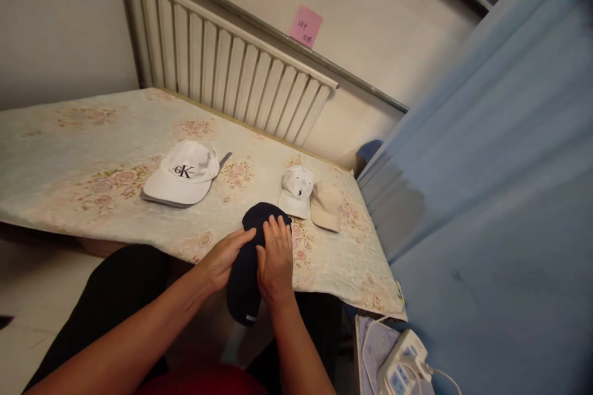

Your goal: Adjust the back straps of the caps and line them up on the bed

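A dark navy cap (245, 287) is held above the bed's near edge, its brim pointing down towards my lap. My left hand (225, 259) grips its left side, thumb on top and the other fingers hidden beneath. On the other side, my right hand (277, 256) holds the cap, with fingers laid along the crown and the thumb at the edge. Beyond my hands rest a small white cap (296, 188) with a dark logo and, touching it, a beige cap (327, 203). Further left lies a white cap (189, 163) marked "CK", with a grey brim edge under it.
The caps lie on a floral bed cover (115, 136). A white radiator (222, 62) runs along the wall behind, below a pink note (306, 26). Blue curtain (486, 197) hangs at the right. A power strip (403, 364) with cables sits at lower right.
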The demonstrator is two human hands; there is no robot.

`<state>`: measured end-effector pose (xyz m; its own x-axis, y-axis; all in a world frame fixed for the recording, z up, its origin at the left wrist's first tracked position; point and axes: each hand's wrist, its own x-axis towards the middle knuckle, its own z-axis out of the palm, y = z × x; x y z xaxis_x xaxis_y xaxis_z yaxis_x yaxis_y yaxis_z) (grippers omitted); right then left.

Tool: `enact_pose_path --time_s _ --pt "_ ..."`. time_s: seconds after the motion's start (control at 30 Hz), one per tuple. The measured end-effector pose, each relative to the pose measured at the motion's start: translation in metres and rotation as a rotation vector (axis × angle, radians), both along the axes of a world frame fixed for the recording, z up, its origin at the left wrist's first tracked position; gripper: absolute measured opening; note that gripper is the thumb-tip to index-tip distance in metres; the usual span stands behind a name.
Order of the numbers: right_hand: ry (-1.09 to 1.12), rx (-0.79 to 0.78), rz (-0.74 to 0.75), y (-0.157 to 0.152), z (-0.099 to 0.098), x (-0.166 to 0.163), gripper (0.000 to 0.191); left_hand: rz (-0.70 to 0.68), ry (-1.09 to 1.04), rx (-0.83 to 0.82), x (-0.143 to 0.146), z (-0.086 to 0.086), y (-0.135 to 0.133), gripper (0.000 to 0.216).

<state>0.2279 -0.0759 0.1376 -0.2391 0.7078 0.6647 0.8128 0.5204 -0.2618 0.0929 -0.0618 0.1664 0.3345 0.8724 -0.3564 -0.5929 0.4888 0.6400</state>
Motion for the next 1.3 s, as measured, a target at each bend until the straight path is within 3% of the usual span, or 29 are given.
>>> enact_pose_path --time_s 0.2,0.37,0.47,0.6,0.87,1.1,1.3 --pt "0.184 -0.072 -0.171 0.002 -0.006 0.009 0.045 -0.017 -0.045 -0.056 -0.001 -0.003 0.002 0.007" --pt "0.013 0.040 0.012 -0.013 0.014 -0.016 0.045 -0.007 -0.086 -0.022 0.006 -0.004 0.002 0.006" --pt "-0.062 0.054 0.041 -0.013 0.019 -0.025 0.041 0.001 -0.083 0.047 0.007 -0.006 0.000 0.011" --pt "-0.015 0.077 -0.018 0.001 0.011 -0.014 0.040 -0.072 -0.059 0.024 0.002 -0.008 0.000 0.009" --pt "0.273 -0.077 -0.235 0.010 -0.008 0.011 0.044 -0.051 -0.034 -0.061 -0.003 -0.006 0.002 0.008" --pt "-0.001 0.060 -0.001 -0.008 0.009 -0.023 0.041 -0.029 -0.107 -0.003 0.006 -0.010 0.002 0.010" --pt "0.007 0.083 0.023 0.002 0.009 -0.016 0.038 -0.123 -0.141 0.033 0.000 -0.007 -0.003 0.014"
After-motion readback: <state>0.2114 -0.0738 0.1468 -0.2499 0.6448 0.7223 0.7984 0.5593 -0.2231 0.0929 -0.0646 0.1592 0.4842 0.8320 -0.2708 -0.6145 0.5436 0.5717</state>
